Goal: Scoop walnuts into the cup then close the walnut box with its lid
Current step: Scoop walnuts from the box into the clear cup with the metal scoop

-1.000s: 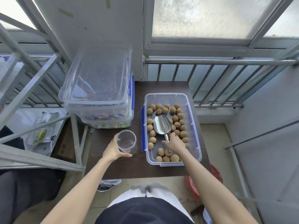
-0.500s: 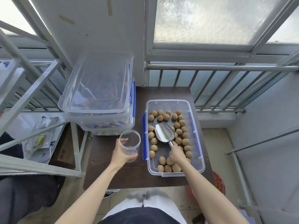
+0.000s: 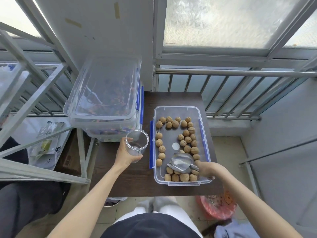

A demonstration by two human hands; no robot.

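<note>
Left hand (image 3: 126, 156) wrapped around clear cup (image 3: 136, 144), held upright just left of the walnut box (image 3: 181, 145), mouth open and empty, probably parked close so the scoop has a short trip. Right hand (image 3: 206, 169) closed on the handle of the metal scoop (image 3: 180, 163), whose bowl is tipped down into the walnuts (image 3: 178, 176) at the near end of the box, likely digging under the near row to load up. Scoop looks empty or nearly so; can't tell if a nut is in it. Box sits open on the dark counter (image 3: 137, 182), walnuts spread along the left side, far end and right side, bare patch in the middle. Blue latches hang open on both long sides. Lid (image 3: 104, 86) appears to be the clear one resting on top of the stacked bins at left, out of the way until scooping is done; not certain it's the right lid. Judgement: first scoop in progress, nothing in the cup, closing not started. Risk: round nuts rolling off the scoop on the lift.
</note>
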